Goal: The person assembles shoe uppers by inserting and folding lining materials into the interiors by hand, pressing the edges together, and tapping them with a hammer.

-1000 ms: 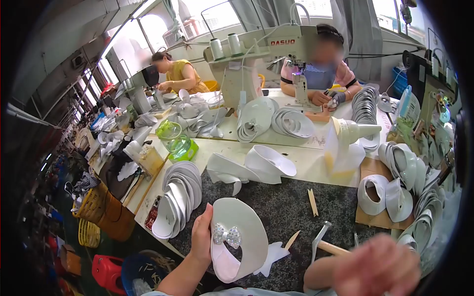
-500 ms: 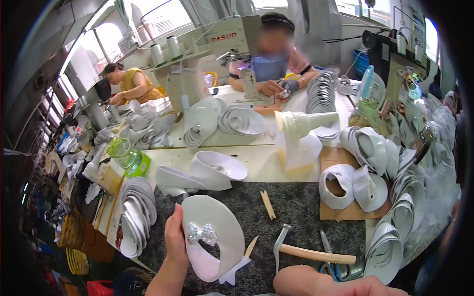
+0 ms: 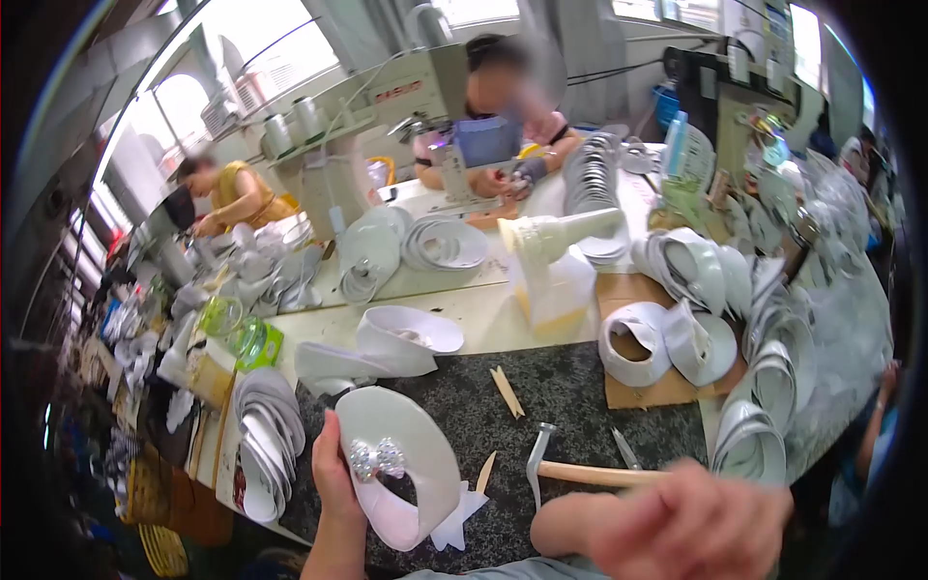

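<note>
A curved white shoe upper (image 3: 425, 440) with a sparkling bow (image 3: 375, 458) is held upright by my left hand (image 3: 335, 474), which grips its left edge. My right hand (image 3: 701, 527) is raised at the lower right, blurred, with its fingers curled; whether anything is between them cannot be made out. Beyond it a hammer (image 3: 590, 474) with a wooden handle lies on the dark speckled slab (image 3: 570, 411). A white cut piece (image 3: 457, 522) and a pointed wooden sliver (image 3: 486, 472) lie right of the upper. A notched wooden stick (image 3: 506, 392) rests farther back.
White uppers are stacked at left (image 3: 266, 445) and right (image 3: 754, 445). Two more lie on cardboard (image 3: 638, 390). A glue bottle (image 3: 553, 280) stands behind the slab. Across the table, one person sits by a sewing machine (image 3: 411, 87); another in yellow (image 3: 242, 193) works at left.
The view has swung rightward. My left hand still holds the upper. My right hand dropped low in the frame, then rose again over the end of the hammer's handle.
</note>
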Motion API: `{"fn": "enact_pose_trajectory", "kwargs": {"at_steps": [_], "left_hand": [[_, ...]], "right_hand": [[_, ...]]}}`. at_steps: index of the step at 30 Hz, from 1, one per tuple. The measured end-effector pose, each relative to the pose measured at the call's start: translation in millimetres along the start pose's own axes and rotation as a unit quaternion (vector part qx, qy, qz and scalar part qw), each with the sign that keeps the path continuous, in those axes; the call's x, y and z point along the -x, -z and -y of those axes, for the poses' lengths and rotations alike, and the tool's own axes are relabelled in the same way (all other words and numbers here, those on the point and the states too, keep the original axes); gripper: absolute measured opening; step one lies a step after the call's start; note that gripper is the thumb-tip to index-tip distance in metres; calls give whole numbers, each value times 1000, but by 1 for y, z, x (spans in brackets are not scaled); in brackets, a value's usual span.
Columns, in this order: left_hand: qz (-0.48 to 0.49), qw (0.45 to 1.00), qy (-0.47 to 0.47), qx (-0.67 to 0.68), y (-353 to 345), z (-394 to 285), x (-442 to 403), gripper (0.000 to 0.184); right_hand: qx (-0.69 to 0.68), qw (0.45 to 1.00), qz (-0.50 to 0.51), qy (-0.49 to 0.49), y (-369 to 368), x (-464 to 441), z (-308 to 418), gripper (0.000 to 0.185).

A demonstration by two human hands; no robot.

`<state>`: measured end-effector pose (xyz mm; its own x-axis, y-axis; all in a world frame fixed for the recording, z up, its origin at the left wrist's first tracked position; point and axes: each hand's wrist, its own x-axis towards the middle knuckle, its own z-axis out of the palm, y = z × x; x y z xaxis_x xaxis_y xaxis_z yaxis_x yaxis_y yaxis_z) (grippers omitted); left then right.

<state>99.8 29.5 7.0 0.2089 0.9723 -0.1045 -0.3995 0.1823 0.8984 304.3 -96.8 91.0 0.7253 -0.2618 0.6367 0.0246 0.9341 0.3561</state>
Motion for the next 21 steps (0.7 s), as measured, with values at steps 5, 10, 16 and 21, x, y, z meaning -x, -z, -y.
{"fn": "enact_pose_trajectory", "kwargs": {"at_steps": [5,10,16,21], "left_hand": [[-37,999,-19,1,11,-3,-3,42],[-95,991,-79,-44,19,-14,-6,40],[-59,996,-59,29,44,-19,-30,35],[-36,997,-60,12,64,-22,-17,39]], "right_hand": [[-28,960,-69,-270,18,17,-26,9],[186,830,112,-514,4,26,-48,29],[375,749,263,-479,34,94,-112,25],[205,597,180,-755,48,124,-116,40]]}}
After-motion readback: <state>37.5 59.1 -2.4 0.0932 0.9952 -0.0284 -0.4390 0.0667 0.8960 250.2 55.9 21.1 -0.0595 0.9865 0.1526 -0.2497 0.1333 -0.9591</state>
